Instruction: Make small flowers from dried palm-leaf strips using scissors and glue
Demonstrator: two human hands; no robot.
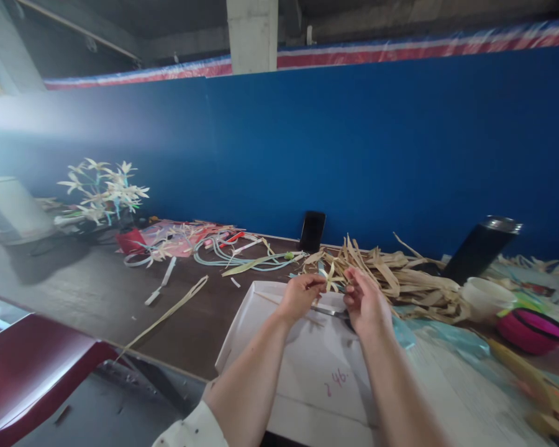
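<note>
At the far left, a bunch of pale flowers (105, 189) is seen against the blue panel (354, 149), with red and pink scraps (186, 236) and a coiled pale blue cord (223, 257) spread to its right. Over the far part of the white box (307, 372), the small flower (331, 278) is pinched at its left side by the left hand (302, 297), thumb and forefinger pressed together. It is held between the two hands, its narrow, pointed, pale yellow petals spread out like a star. On the box, "46." is written by hand in pinkish purple, preceded by a mark like a "2". Just right of the flower, the right hand (366, 304) is held with fingers loosely curled; whether anything is gripped by it cannot be told. A metal tool (328, 310) is partly hidden beneath it. Beyond, dried husks (400, 279) are heaped, followed by a dark, tilted bottle (477, 251), a white cup (487, 298) and a pink bowl (531, 330).
</note>
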